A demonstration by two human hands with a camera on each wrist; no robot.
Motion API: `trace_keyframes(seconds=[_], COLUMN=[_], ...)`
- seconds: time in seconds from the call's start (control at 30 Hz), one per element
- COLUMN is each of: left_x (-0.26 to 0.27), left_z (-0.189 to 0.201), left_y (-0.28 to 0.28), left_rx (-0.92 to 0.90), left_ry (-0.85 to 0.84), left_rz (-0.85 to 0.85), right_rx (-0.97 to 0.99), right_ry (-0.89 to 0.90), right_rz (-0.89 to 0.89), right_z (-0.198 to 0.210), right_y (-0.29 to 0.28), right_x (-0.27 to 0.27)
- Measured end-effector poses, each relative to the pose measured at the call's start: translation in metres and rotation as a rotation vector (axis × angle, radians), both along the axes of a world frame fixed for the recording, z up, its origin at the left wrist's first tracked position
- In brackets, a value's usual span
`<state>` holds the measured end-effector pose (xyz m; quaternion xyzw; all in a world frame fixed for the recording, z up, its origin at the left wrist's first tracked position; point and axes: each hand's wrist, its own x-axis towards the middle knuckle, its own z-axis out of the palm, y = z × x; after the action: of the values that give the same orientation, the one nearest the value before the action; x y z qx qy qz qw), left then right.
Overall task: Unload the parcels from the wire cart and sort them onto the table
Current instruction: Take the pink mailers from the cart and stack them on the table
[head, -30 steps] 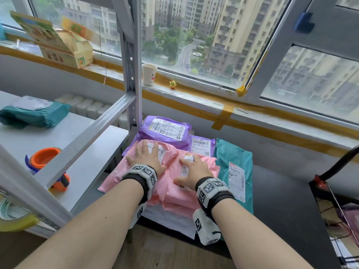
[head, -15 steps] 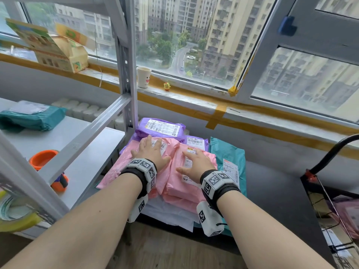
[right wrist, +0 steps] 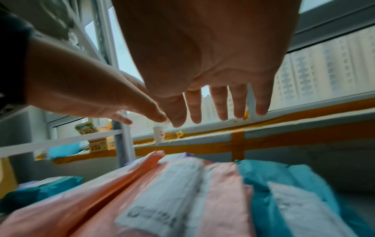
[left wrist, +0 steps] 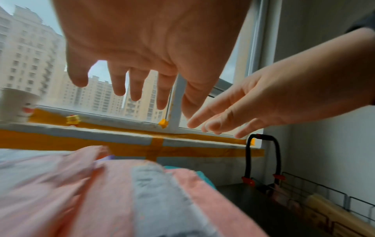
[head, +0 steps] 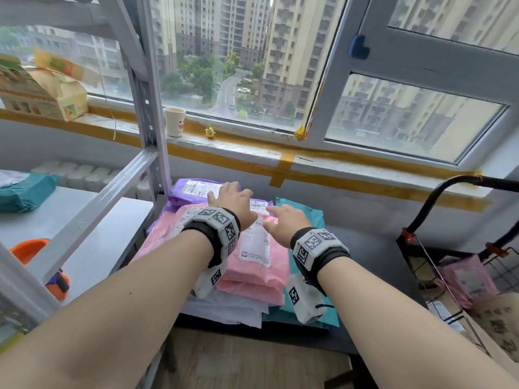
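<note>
Both your hands have lifted off the pink parcels (head: pixel 254 265). Your left hand (head: pixel 234 202) and right hand (head: pixel 286 221) hover above them, fingers spread, holding nothing. White labels face up under your palms.

Parcels (head: pixel 252 265) stacked on table (head: pixel 376 265), against wall below windowsill (head: pixel 252 147). Shelf rack (head: pixel 84 220) left of stack, wire cart (head: pixel 463 248) right of table. Cup (head: pixel 174 122) on sill.

Soft plastic mailers on a dark matt table

Pink mailers (head: pixel 252 279), a purple mailer (head: pixel 185 192) at 11 o'clock and a teal mailer (head: pixel 306 214) at 2 are thin, crinkled plastic film with smooth paper labels; the table (head: pixel 373 262) looks matt black; the rack (head: pixel 148 130) is grey painted metal; the cart (head: pixel 438 203) handle is black.
</note>
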<state>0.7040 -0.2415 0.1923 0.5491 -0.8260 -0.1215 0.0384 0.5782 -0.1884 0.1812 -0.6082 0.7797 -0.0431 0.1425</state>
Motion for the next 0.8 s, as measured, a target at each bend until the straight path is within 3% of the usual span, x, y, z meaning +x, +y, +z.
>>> trace_keyframes(seconds=[0.17, 0.4, 0.8], left_x=[-0.058, -0.168, -0.401], left_z=[0.013, 0.019, 0.004], left_y=[0.019, 0.092, 0.278], left_rx=[0.021, 0.032, 0.028], left_ry=[0.013, -0.007, -0.029], left_rz=[-0.165, -0.380, -0.645], right_rx=[0.000, -0.011, -0.056], right_ry=[0.018, 0.008, -0.038], right_rz=[-0.134, -0.311, -0.547], right_z=[0.021, 0.020, 0.011], right_y=[0.037, 0.123, 0.351], right_x=[-0.051, -0.145, -0.368])
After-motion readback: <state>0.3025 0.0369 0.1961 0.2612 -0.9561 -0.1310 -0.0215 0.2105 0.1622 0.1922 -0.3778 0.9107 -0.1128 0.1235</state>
